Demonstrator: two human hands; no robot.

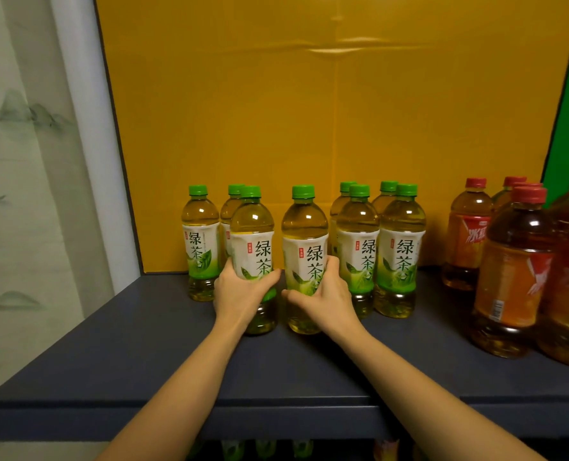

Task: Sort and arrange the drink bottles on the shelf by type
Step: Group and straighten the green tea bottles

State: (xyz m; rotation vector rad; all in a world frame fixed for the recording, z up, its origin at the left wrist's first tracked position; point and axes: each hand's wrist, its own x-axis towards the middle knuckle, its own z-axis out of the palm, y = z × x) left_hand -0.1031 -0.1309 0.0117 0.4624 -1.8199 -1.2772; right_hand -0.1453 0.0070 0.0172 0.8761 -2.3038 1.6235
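Head view: dark shelf (110,361) with bare surface between its front lip and the bottle rows and at its left end, closed behind by a yellow backboard (309,111). Eight green-capped tea bottles (397,254) stand left of centre in two loose ranks; at least five red-capped bottles (512,271) crowd the right end and run past the frame edge, so their full count cannot be told. Left hand (239,291) wraps the lower body of the left front bottle (251,241) and right hand (326,294) wraps the centre front bottle (304,234) just beside it, both upright, thumbs turned inward toward the gap.
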